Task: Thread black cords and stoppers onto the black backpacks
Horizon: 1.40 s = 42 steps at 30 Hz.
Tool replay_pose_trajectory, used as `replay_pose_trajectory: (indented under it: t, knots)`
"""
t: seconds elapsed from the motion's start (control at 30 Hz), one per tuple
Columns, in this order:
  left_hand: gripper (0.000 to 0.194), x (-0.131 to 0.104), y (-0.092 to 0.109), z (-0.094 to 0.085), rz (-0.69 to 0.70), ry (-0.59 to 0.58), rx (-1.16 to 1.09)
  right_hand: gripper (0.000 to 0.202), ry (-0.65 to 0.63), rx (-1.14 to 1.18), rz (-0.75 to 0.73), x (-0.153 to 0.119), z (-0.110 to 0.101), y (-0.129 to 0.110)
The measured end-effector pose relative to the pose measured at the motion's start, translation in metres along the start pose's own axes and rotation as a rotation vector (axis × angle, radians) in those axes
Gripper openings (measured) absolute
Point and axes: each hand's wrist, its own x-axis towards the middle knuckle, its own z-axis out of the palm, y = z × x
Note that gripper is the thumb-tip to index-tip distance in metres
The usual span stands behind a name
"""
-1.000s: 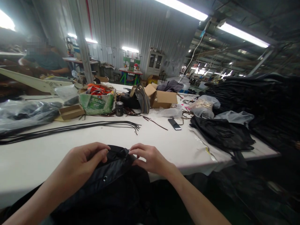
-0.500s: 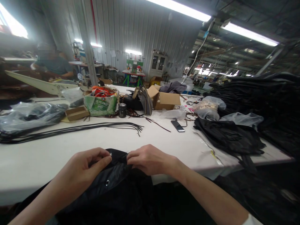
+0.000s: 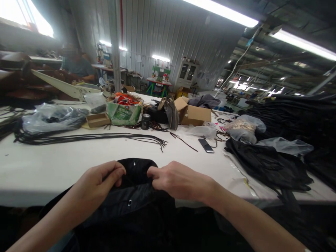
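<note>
In front of me, at the table's near edge, is a black fabric bag (image 3: 126,213) with its mouth partly open. Small metal eyelets sit in its rim, one on the far side and one on the near side. My left hand (image 3: 105,178) is closed in a pinch at the left of the mouth, its fingertips against the rim; whether a thin cord is also between them I cannot make out. Across the opening, my right hand (image 3: 178,180) grips the right side of the rim with thumb and fingers. The bag's lower part is in dark shadow.
Black cords (image 3: 105,138) lie across the white table (image 3: 78,161). Behind them stand a green bag (image 3: 123,113) of orange material, a dark jar (image 3: 145,121) and a cardboard box (image 3: 198,114). A phone (image 3: 206,146) and black fabric pieces (image 3: 267,164) lie rightward. A person (image 3: 77,66) sits far left.
The bag's mouth has opened wider between my hands, showing an eyelet on the far rim. My right hand has shifted slightly right. The whole view has swung a little to the left.
</note>
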Motion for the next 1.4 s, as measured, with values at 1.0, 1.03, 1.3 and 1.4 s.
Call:
replay_pose_trajectory:
  t: [1.0,1.03,1.3,1.4]
  knots:
    - [0.048,-0.004,-0.005,0.018,-0.011,0.001,-0.245,0.009,-0.054,0.095,0.006,0.01,-0.015,0.0]
    - [0.049,-0.004,-0.005,0.018,-0.012,0.02,-0.24,0.008,-0.059,0.111,0.011,0.011,-0.014,0.0]
    - [0.047,-0.002,-0.006,0.024,-0.009,0.115,-0.257,0.01,0.026,0.345,0.104,0.012,-0.002,-0.009]
    - [0.046,-0.003,-0.007,0.025,-0.007,0.113,-0.26,0.01,0.089,0.346,0.144,0.008,0.003,-0.012]
